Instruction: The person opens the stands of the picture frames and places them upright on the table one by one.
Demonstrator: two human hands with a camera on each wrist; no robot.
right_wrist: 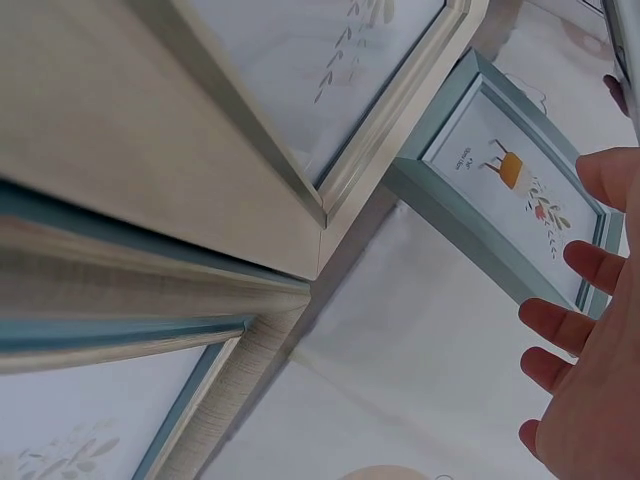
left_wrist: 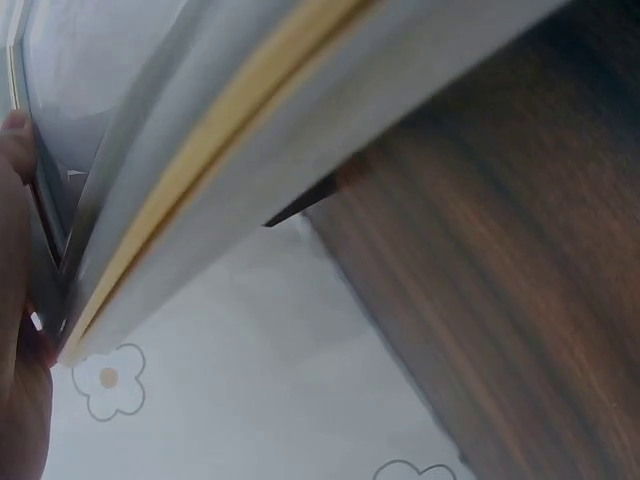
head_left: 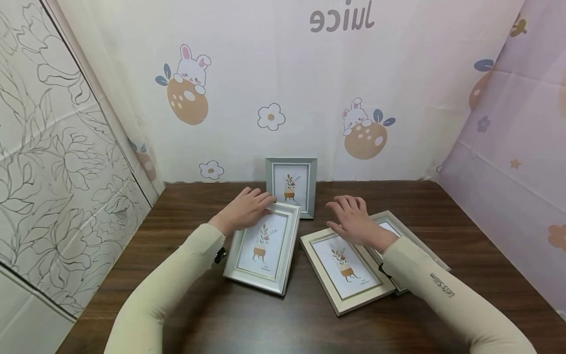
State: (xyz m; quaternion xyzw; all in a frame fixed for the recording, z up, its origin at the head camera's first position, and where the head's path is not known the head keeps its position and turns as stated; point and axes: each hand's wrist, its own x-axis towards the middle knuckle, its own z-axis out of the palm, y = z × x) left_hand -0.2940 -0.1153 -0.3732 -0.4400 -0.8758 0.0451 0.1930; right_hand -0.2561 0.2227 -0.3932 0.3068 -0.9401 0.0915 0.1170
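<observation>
My left hand [head_left: 247, 211] grips a silver-white picture frame [head_left: 264, 250] by its top left edge. The thumb shows on the front side in the left wrist view, and the frame leans back above the brown table. My right hand [head_left: 355, 221] holds nothing; its fingers [right_wrist: 548, 315] are spread and slightly bent. Below it lies a cream picture frame [head_left: 342, 268], face up and overlapping a grey-beige frame [head_left: 417, 238] that the right forearm partly covers. A grey-green picture frame [head_left: 292, 184] stands upright at the back, its lower left hidden by the silver-white one.
The dark wood table [head_left: 190, 305] runs back to a white curtain [head_left: 239, 73] printed with rabbits and flowers. A panel with line-drawn flowers [head_left: 66, 152] borders the left side, and a pale curtain [head_left: 517, 172] hangs on the right.
</observation>
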